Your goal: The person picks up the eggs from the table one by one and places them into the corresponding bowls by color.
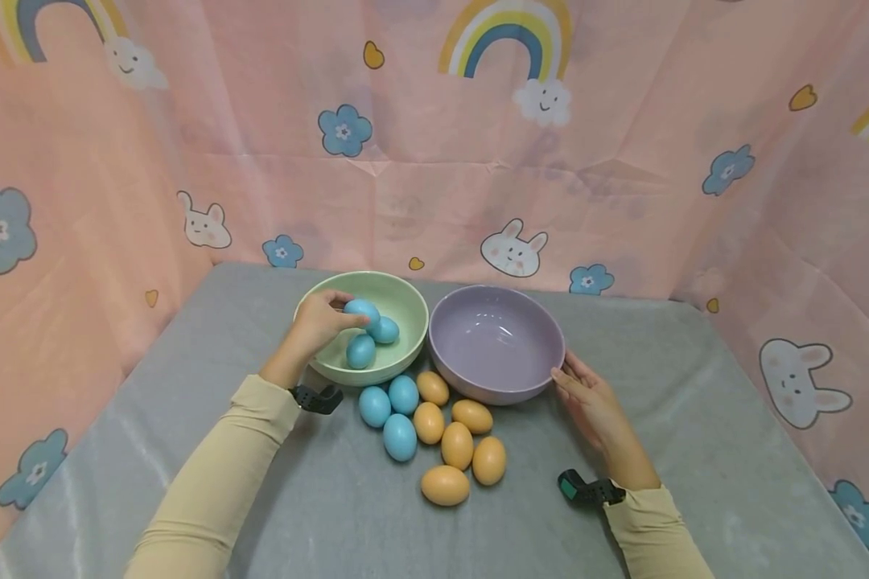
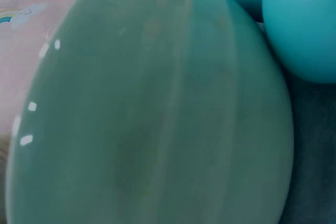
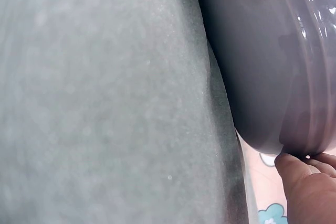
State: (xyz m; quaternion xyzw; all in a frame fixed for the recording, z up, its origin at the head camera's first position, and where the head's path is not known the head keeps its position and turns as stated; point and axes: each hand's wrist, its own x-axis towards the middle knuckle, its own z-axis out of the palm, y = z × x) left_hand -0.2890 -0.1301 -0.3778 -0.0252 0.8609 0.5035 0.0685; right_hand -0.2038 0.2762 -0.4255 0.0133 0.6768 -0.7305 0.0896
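Observation:
My left hand (image 1: 323, 322) reaches over the green bowl (image 1: 405, 301) and pinches a blue egg (image 1: 360, 310) between thumb and fingers. Two other blue eggs (image 1: 360, 351) lie inside that bowl. To its right stands a purple bowl (image 1: 496, 342) with nothing visible in it. The fingers of my right hand (image 1: 595, 402) rest, fairly straight, against the right side of the purple bowl. From the left wrist, the green bowl's outer wall (image 2: 147, 119) fills most of the view, hiding the hand. The right wrist view has my right fingertips touching the purple bowl's wall (image 3: 257, 72).
In front of the bowls, three blue eggs (image 1: 400, 438) and several orange eggs (image 1: 458, 446) lie grouped on the grey cloth-covered table (image 1: 550, 531). A pink printed curtain (image 1: 420, 193) surrounds the table at the back and sides.

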